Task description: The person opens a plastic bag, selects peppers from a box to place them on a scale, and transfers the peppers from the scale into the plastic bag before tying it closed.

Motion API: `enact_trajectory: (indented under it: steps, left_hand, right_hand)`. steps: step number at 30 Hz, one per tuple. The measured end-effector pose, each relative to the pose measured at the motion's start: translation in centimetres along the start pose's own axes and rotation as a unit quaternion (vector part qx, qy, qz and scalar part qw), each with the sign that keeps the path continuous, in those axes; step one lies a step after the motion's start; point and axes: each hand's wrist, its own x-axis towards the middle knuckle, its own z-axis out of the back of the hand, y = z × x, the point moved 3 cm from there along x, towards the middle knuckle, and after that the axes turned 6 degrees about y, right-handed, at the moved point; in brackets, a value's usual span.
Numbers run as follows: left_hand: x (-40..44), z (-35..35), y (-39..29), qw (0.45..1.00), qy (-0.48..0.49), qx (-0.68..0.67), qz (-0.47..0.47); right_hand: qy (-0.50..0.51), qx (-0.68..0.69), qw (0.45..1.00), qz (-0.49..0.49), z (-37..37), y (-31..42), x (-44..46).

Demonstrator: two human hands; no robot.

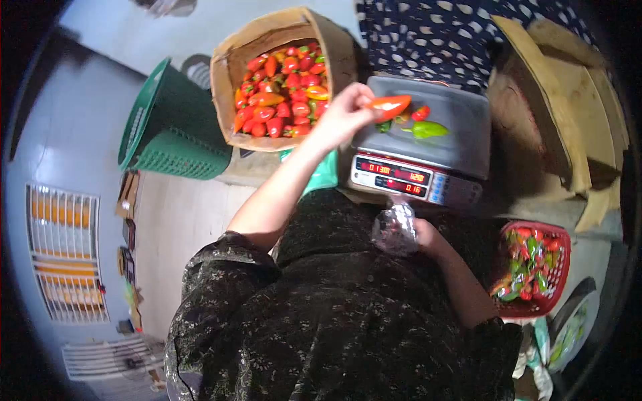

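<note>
Manually, one orange-red pepper [390, 105] is pinched by the left hand [346, 115]; one clear plastic bag [394, 230] is clasped by the right hand [429, 238].

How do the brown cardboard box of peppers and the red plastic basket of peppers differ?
The brown cardboard box has solid walls, while the red plastic basket has perforated ones. The box looks larger than the basket. The box's peppers are mostly red and orange, with little green; the basket's peppers mix red with plenty of green. Both containers hold heaped peppers.
</note>
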Motion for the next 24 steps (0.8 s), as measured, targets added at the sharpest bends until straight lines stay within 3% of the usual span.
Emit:
enact_trajectory:
  steps: [1,4,7,8,11,12,18,20,21,24]
  left_hand:
    - [1.5,-2.2,0.7,0.997,0.009,0.073,-0.014]
    - [4.7,-7.6,2.4,0.950,0.007,0.310,-0.044]
    - [7.8,-10.8,3.4,0.874,-0.018,0.471,-0.114]
    - [8.6,-11.4,4.2,0.848,-0.029,0.510,-0.140]
    - [10.2,-12.5,5.9,0.816,-0.012,0.562,-0.132]
    - [10.4,-12.7,5.9,0.826,0.017,0.559,-0.069]
    - [10.8,-11.3,5.6,0.858,0.018,0.512,-0.023]
    - [10.8,-10.8,5.3,0.874,0.008,0.486,-0.012]
    - [10.5,-10.9,4.5,0.887,0.006,0.459,-0.045]
    - [7.5,-12.1,0.8,0.921,0.024,0.373,-0.107]
  right_hand:
    - [0.005,-0.022,1.000,0.005,0.0,-0.3,0.0]
    - [0.034,0.162,0.986,-0.030,0.1,-2.0,0.6]
    - [0.050,0.117,0.992,-0.007,0.2,-1.0,0.4]
    - [0.073,0.241,0.968,-0.016,0.2,0.0,-0.1]
    - [0.041,0.117,0.992,-0.035,0.5,-0.4,0.2]
    - [0.047,0.192,0.980,-0.004,0.1,-0.2,0.7]
    - [-0.033,-0.069,0.995,-0.064,0.8,-1.4,0.6]
    - [-0.036,-0.025,0.998,-0.042,0.7,-3.0,1.1]
    - [-0.037,-0.003,0.999,-0.032,0.6,-2.7,1.0]
    - [-0.060,-0.134,0.988,-0.045,1.7,-1.3,0.2]
